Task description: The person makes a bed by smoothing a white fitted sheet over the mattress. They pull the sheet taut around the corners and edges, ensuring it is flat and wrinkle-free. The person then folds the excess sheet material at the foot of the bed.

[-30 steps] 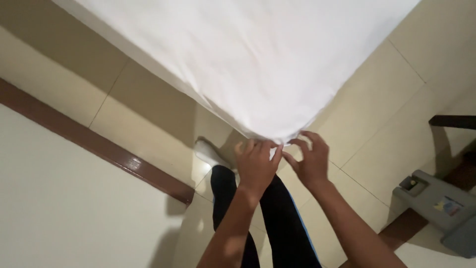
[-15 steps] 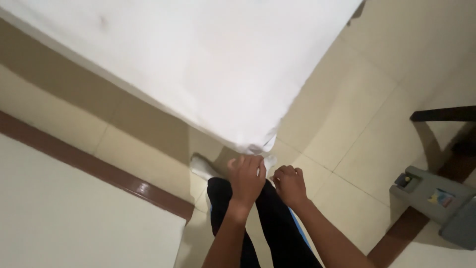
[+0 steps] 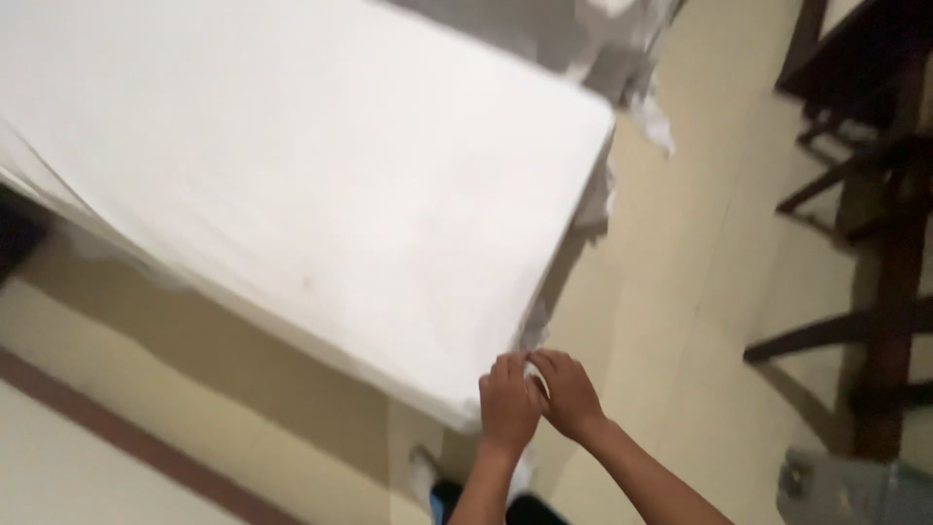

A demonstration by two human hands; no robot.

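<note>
A mattress covered with a white sheet [image 3: 321,204] fills the upper left of the blurred head view. Both of my hands meet at its near corner. My left hand [image 3: 507,401] grips the sheet fabric at the corner, fingers curled over the edge. Beside it, touching it, my right hand [image 3: 569,394] pinches the same bit of white cloth. My dark trouser legs [image 3: 466,504] show below the hands.
Beige tiled floor [image 3: 671,292] runs along the right side of the bed. Dark wooden furniture legs [image 3: 875,243] stand at the right edge. A grey box-like device [image 3: 855,491] lies at the bottom right. A brown floor strip [image 3: 126,437] crosses the lower left.
The view has swung up and right, showing the full length of the mattress. My hands stay together at the corner of the sheet, now closer to the fabric edge.
</note>
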